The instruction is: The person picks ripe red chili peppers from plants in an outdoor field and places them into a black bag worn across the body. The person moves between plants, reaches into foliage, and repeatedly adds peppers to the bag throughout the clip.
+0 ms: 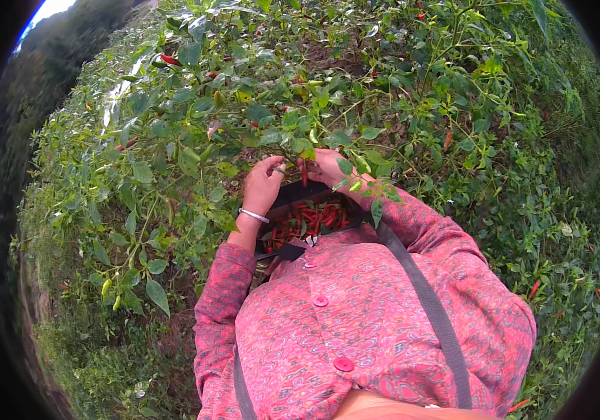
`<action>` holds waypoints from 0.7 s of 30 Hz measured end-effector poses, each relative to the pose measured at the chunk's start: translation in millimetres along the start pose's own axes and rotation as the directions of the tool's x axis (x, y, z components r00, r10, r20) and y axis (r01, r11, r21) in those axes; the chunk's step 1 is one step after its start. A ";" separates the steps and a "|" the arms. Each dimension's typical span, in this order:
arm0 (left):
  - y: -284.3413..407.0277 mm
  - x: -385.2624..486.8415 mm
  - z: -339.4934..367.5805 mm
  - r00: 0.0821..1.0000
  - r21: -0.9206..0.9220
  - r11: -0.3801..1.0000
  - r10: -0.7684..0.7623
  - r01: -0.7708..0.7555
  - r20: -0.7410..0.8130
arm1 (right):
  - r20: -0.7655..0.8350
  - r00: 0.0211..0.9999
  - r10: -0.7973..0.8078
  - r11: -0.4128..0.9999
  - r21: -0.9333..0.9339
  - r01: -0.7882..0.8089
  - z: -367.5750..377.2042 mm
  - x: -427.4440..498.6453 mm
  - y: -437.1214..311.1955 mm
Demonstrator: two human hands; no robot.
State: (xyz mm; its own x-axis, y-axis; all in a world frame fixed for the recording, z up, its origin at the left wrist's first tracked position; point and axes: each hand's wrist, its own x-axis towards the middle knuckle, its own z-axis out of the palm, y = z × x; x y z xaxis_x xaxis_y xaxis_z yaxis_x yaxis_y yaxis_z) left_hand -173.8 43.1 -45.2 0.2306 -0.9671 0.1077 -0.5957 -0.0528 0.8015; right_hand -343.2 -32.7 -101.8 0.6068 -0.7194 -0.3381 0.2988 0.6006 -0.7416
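Note:
My left hand (263, 184), with a silvery bangle at its wrist, is raised at the foliage just above the container; its fingertips meet near a small leaf, and whether they grip it is not clear. Close by on the right, my right hand (323, 167) has its fingers around a red chili pepper (304, 174) that points down. Below both hands, against my chest, a dark container (292, 193) holds many red chili peppers (318, 215) and a few green leaves. A dark strap (426, 299) runs over my patterned shirt.
Dense chili plants (184, 105) surround me on both sides and ahead. Green chilies (106, 286) hang at the left, and a red chili (170, 60) shows at the upper left. A leafy branch (376, 173) crosses in front of my right wrist. Dark trees stand at the far left.

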 end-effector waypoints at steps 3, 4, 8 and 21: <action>23.5 -1.3 2.7 0.997 0.013 1.000 -0.030 0.029 0.075 | 0.112 0.993 0.022 0.992 0.117 -0.035 -7.4 -12.4 -8.2; 17.0 0.2 5.1 0.997 -0.069 0.997 -0.023 0.028 0.074 | 0.142 0.990 -0.005 0.994 0.107 -0.010 -12.4 -12.4 -6.6; 38.5 -3.1 -7.7 0.991 -0.037 0.992 0.121 -0.123 -0.051 | 0.194 0.980 -0.049 0.995 0.098 0.031 -26.7 -9.0 -10.0; 110.2 -31.6 -74.2 0.794 0.020 0.851 0.498 -0.525 -0.349 | 0.109 0.990 -0.084 0.977 -0.187 0.103 9.9 -21.3 -41.4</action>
State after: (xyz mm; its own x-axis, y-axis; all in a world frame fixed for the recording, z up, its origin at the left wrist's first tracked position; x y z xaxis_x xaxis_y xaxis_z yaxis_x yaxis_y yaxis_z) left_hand -189.6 86.3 83.4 0.1550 -0.7067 0.6903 -0.6429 0.4584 0.6136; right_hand -361.2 -38.8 -58.1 0.6565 -0.7246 -0.2094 0.2171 0.4474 -0.8676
